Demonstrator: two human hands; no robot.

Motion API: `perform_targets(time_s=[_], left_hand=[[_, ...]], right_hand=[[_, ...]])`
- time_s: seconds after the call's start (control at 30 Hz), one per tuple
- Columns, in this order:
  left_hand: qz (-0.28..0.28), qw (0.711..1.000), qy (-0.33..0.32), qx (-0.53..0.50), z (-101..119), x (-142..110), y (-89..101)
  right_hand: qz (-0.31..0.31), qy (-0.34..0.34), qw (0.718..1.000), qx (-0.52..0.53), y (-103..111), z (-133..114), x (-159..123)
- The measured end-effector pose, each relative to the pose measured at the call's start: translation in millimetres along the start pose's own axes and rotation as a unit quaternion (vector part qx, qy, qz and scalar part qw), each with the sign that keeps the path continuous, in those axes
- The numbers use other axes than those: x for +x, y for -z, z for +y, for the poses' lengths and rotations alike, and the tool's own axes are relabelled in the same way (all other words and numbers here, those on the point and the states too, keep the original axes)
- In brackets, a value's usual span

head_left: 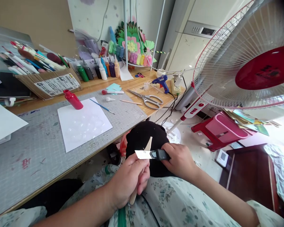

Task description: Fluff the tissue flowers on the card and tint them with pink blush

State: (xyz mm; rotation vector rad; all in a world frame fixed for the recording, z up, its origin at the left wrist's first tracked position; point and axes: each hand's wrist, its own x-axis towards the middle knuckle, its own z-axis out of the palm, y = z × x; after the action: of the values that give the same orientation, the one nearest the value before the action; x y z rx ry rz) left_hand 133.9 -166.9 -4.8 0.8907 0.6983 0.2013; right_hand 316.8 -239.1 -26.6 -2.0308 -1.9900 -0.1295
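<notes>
My left hand [133,176] is closed round a flat wooden craft stick [148,144], which slants up out of my fist to a narrowed tip. The stick's lower end pokes out beneath my fingers. In my right hand [180,158] is a utility knife [162,154] with a dark handle. Its bright blade lies across the stick just above my left thumb, apparently touching the wood. Small shavings show at the blade. Both hands are over my lap, in front of a dark rounded shape.
On the desk's grey mat lie white paper [97,124], a red paint bottle [73,99], a thin brush [101,105], scissors [148,98] and another stick [131,102]. A blue glue gun [162,83] stands behind. To the right are a large fan [251,63] and a red stool [215,132].
</notes>
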Motion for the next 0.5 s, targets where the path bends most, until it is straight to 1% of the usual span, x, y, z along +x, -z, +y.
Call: perform_targets(time_s=[0.13, 0.23, 0.37, 0.43, 0.5], left_hand=[[-0.036, 0.999, 0.008, -0.039, -2.5, -3.9, -0.3], [-0.055, 0.997, 0.007, -0.056, -5.7, -6.4, 0.5], [-0.085, 0.995, 0.006, -0.054, -7.6, -9.2, -0.9], [-0.101, 0.994, 0.010, -0.039, -7.2, -10.3, -2.1], [-0.105, 0.994, 0.011, -0.029, -6.6, -10.7, -3.1]], right_hand=[[0.014, 0.008, 1.000, -0.018, 1.0, -1.3, 3.1], [0.035, 0.002, 0.999, -0.033, -1.0, 3.1, 3.1], [0.041, -0.046, 0.997, -0.050, -7.4, 24.1, -1.1], [0.035, -0.087, 0.993, -0.068, -10.2, 37.7, -4.8], [0.041, -0.130, 0.987, -0.080, -11.3, 46.3, -9.2]])
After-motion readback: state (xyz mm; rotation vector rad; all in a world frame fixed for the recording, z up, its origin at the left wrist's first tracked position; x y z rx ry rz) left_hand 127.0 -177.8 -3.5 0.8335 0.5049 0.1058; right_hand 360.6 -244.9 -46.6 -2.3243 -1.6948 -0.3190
